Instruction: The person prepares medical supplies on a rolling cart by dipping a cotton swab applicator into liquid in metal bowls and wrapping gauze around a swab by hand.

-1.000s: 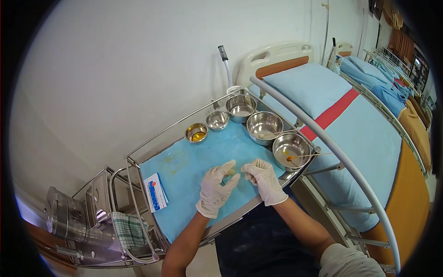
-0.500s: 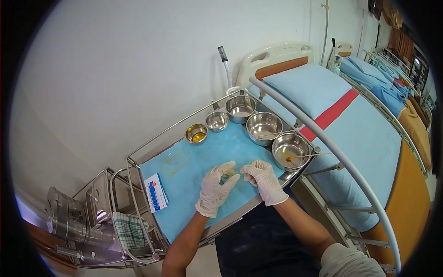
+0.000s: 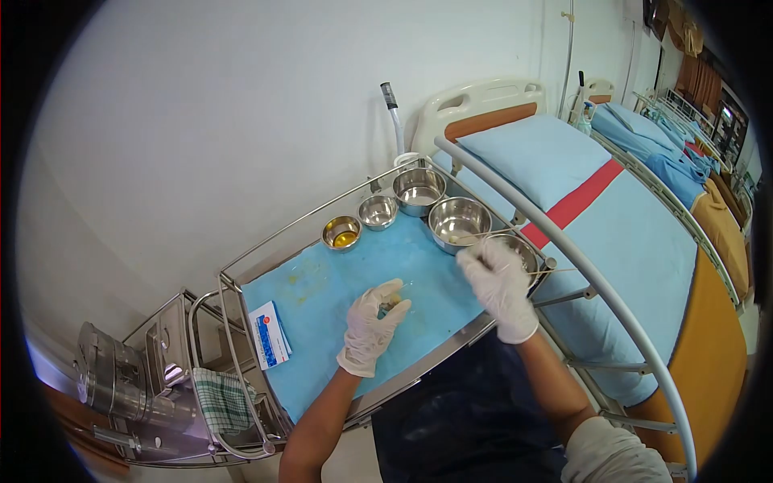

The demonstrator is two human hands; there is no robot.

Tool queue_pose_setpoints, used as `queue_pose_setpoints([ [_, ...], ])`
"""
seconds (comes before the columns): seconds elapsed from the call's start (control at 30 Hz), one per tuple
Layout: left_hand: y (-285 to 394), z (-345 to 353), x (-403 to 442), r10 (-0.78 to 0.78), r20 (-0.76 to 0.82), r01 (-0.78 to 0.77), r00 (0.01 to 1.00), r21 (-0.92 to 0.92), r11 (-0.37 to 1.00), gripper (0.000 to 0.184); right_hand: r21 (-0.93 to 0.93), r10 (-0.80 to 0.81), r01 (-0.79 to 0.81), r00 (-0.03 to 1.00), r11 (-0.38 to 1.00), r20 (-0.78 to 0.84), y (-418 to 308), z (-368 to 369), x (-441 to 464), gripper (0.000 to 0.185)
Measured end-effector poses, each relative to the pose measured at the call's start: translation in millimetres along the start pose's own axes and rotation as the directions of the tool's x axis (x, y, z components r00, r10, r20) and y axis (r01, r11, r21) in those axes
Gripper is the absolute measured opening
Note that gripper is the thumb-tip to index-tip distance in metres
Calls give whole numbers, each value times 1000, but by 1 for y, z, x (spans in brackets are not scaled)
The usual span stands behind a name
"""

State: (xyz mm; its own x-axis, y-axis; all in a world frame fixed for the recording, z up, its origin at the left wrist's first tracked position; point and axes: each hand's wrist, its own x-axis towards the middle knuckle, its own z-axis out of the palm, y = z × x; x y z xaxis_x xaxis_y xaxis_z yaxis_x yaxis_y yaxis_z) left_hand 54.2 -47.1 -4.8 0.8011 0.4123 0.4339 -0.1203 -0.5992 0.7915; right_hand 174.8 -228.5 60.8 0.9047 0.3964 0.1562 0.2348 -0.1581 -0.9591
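Note:
My left hand (image 3: 371, 330), in a white glove, is curled above the blue sheet (image 3: 322, 322) around something small, pale and partly see-through that I cannot make out. My right hand (image 3: 501, 290), also gloved, is raised in front of the rightmost steel bowl (image 3: 525, 256) and hides much of it; motion smears its fingers. A thin stick (image 3: 552, 271) sticks out over that bowl's rim. Beside it, another steel bowl (image 3: 460, 225) has a thin stick lying across it. Further left are a deep bowl (image 3: 419, 191), a small bowl (image 3: 378, 212) and a cup with amber liquid (image 3: 342, 233).
A railed metal trolley (image 3: 322, 219) carries the sheet and a white-and-blue box (image 3: 270, 336). At right, a curved bed rail (image 3: 600, 278) runs close to my right arm, before a bed with a blue pillow (image 3: 535, 157). Steel drums (image 3: 113, 374) and a checked cloth (image 3: 223, 401) are at lower left.
My right hand has moved away from my left hand, up and to the right, to the rightmost bowl. The left hand stays almost in place, still curled.

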Motion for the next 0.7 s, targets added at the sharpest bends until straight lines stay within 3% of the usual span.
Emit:
queue_pose_setpoints([
  [0.03, -1, 0, 0, 10, -9, -10, 1000, 20, 1000, 38, -276, -268, 232, 958, 933, -99, -5, -7, 10, 11],
  [0.07, -2, 1, 0, 22, -18, -21, 1000, 40, 999, 38, -544, -532, 394, 839, 741, -116, -8, -16, 19, 12],
  [0.17, -8, 2, -1, 48, -6, -48, 999, 77, 996, 38, -706, -528, 360, 849, 610, -24, 5, -41, 54, 15],
  [0.23, -10, 2, -1, 70, 11, -71, 997, 120, 990, 38, -862, -464, 340, 874, 377, 142, 11, -52, 68, 15],
  [0.4, -10, 1, 0, 138, 19, -140, 990, 188, 972, 38, -862, -299, 309, 934, 402, 196, 16, -57, 74, 16],
  [0.57, -11, 1, 0, 103, 36, -108, 994, 167, 980, 38, -844, -146, 277, 961, 458, 236, 6, -53, 71, 16],
  [0.7, -13, 1, -1, 82, 33, -86, 996, 149, 985, 38, -834, -162, 299, 954, 463, 252, 21, -51, 78, 16],
])
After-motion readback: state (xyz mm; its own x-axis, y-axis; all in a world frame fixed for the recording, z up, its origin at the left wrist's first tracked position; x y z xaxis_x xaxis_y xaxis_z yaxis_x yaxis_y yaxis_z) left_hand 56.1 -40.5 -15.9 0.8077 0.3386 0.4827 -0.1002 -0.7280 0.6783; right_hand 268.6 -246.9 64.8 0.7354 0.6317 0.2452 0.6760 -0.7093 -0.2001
